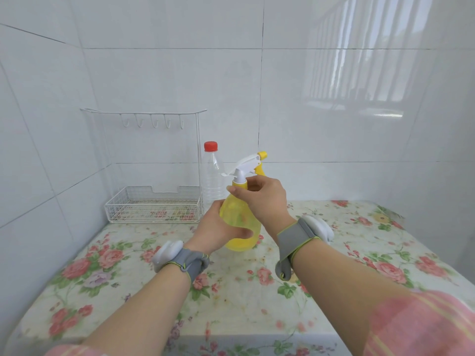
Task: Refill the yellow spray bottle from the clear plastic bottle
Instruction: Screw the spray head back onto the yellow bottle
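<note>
Head view, itemised.

Item 1: translucent yellow pear-shaped plastic spray bottle (240,222), standing upright on the floral-printed tablecloth (359,265), centre of the table. White trigger spray head (246,164) with yellow nozzle tip, seated on the neck.

Item 2: left hand (218,229), wrapped around the lower belly of the spray bottle, thumb across the front, fingers hidden behind; a closed, steadying hold.

Item 3: right hand (264,199), fingers pinched closed about the yellow collar just under the spray head, apparently set to unscrew it. Whether the collar has loosened cannot be told.

Item 4: clear ribbed plastic bottle (212,176) with red screw cap (210,146), upright, just behind and left of the spray bottle, apart from both hands. Cap on; liquid level not discernible.

Item 5: white wire rack (154,204) with hook rail, against the tiled wall at left, beside the clear bottle.

Item 6: grey wrist straps carrying white pods, one on each wrist.

Risks noted. Twisting the collar against a loose left-hand hold could spin or tip the smooth bottle. Lifting the head askew could drag the dip tube and drip on the cloth. The clear bottle stands near enough that a swinging nozzle or elbow might knock it over. Later pouring into the narrow neck invites spillage.
</note>
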### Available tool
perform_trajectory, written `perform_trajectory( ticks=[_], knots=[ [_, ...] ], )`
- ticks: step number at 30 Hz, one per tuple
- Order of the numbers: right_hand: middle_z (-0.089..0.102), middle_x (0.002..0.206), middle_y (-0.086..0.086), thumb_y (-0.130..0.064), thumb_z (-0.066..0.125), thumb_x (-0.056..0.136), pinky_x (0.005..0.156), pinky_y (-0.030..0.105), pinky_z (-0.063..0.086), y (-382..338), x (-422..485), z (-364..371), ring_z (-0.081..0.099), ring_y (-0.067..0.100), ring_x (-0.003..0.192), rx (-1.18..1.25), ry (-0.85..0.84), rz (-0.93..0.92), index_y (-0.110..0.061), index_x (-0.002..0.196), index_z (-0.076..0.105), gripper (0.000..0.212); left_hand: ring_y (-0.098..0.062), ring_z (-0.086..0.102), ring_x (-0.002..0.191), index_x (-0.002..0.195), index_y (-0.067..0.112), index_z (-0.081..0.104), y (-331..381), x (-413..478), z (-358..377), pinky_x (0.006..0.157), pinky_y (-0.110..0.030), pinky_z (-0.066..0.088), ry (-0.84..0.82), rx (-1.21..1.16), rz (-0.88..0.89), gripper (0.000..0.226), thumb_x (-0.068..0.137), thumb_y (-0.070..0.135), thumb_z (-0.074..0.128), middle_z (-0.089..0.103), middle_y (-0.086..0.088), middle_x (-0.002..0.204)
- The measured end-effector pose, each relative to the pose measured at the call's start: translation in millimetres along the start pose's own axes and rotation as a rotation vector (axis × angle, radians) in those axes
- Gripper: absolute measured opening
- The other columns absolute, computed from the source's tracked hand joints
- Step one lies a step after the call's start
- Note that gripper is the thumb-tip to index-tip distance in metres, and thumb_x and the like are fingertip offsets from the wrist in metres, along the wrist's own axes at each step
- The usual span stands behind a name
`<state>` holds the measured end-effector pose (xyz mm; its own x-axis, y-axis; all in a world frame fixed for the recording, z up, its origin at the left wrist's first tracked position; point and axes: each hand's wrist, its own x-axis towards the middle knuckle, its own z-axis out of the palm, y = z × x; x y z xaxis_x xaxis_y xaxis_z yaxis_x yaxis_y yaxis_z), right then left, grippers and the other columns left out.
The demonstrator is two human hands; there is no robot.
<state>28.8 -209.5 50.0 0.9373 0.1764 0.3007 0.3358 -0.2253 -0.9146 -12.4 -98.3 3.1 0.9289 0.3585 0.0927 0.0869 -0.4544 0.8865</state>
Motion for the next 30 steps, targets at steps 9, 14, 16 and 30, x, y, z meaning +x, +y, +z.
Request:
perform_trajectory(
  ticks=[9, 14, 16, 30],
  knots=[
    [0.073, 0.103, -0.005, -0.031, 0.078, 0.077, 0.095, 0.034, 0.053, 3, 0, -5, 0.066, 0.014, 0.102, 0.031, -0.045, 0.019, -0.019, 0.112, 0.072, 0.038, -0.016, 0.059, 0.102, 0.123, 0.022, 0.046, 0, 3, 1, 0.078, -0.032, 0.049, 0.003, -0.033, -0.006, 0.091, 0.044, 0.032, 0.088, 0.061, 0.004, 0.115],
    [0.071, 0.091, -0.001, -0.036, 0.085, 0.068, 0.082, 0.029, 0.054, 1, 2, -6, 0.067, 0.015, 0.089, -0.021, 0.043, 0.008, -0.014, 0.097, 0.071, 0.039, -0.017, 0.057, 0.102, 0.126, 0.021, 0.043, 4, 0, 3, 0.074, -0.03, 0.045, 0.0, -0.007, -0.007, 0.092, 0.046, 0.032, 0.086, 0.059, 0.003, 0.114],
    [0.071, 0.093, -0.001, -0.039, 0.085, 0.067, 0.082, 0.029, 0.054, 0, 2, -6, 0.066, 0.014, 0.089, -0.032, 0.047, 0.018, -0.014, 0.099, 0.07, 0.043, -0.017, 0.058, 0.101, 0.125, 0.021, 0.044, 4, 1, 4, 0.069, -0.027, 0.044, -0.007, 0.0, -0.007, 0.09, 0.047, 0.032, 0.086, 0.059, 0.003, 0.114],
    [0.07, 0.099, -0.004, -0.036, 0.082, 0.071, 0.088, 0.031, 0.053, 0, -1, -10, 0.065, 0.014, 0.096, -0.007, 0.055, 0.009, -0.016, 0.107, 0.071, 0.043, -0.016, 0.058, 0.098, 0.125, 0.022, 0.044, 11, -1, 10, 0.056, -0.02, 0.038, -0.018, 0.003, -0.013, 0.083, 0.054, 0.027, 0.086, 0.06, 0.002, 0.115]
  ],
)
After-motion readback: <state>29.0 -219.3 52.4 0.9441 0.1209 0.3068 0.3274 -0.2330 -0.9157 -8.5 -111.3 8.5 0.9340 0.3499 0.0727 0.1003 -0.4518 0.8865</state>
